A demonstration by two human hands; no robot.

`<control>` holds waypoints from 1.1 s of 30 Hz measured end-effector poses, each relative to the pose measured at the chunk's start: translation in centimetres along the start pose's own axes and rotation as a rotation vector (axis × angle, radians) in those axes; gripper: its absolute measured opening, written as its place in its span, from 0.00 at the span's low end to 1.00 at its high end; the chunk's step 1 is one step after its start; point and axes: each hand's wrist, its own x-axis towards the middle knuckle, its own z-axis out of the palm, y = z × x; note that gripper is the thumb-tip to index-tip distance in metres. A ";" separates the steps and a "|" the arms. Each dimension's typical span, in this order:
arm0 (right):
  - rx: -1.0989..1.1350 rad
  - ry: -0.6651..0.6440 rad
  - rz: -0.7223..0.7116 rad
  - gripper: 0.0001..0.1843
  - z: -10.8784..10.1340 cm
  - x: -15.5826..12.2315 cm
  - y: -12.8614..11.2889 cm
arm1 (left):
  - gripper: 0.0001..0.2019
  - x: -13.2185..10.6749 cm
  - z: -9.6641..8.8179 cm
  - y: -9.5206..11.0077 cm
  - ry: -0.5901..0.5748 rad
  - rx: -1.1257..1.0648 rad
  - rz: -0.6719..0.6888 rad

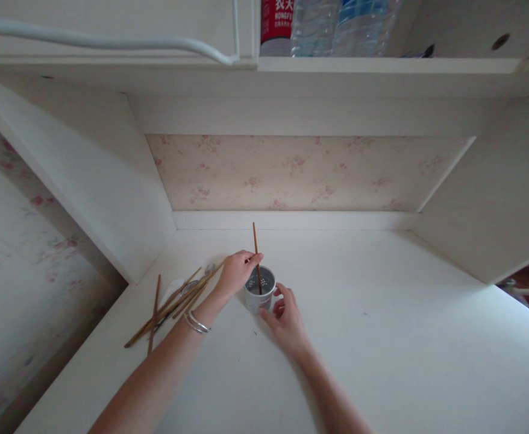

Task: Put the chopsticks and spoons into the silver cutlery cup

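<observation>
**One chopstick upright in a white cup**

Left hand (237, 271): closed in a fingertip pinch on one thin brown wooden chopstick (256, 247), held nearly upright, lower end down inside the small round white cup (256, 299) with a perforated grey bottom. Right hand (287, 322): loosely curled round the cup's near side, fingers touching the wall, thumb up by the rim, holding it in place. Cup standing on the white worktop (382, 337), towards the rear left corner, near the floral back panel (309, 172). Just beside the left wrist and its silver bangles (196, 323), lying flat: a loose heap of brown wooden chopsticks (174, 304), something pale half hidden beneath. Overhead on the shelf: clear plastic water bottles (332, 27) and a white cable (111, 41).
</observation>
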 end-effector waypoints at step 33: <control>0.004 0.357 -0.147 0.14 0.0 -0.3 -4.7 | 0.40 -7.4 2.7 -3.2 -0.204 -0.879 -0.062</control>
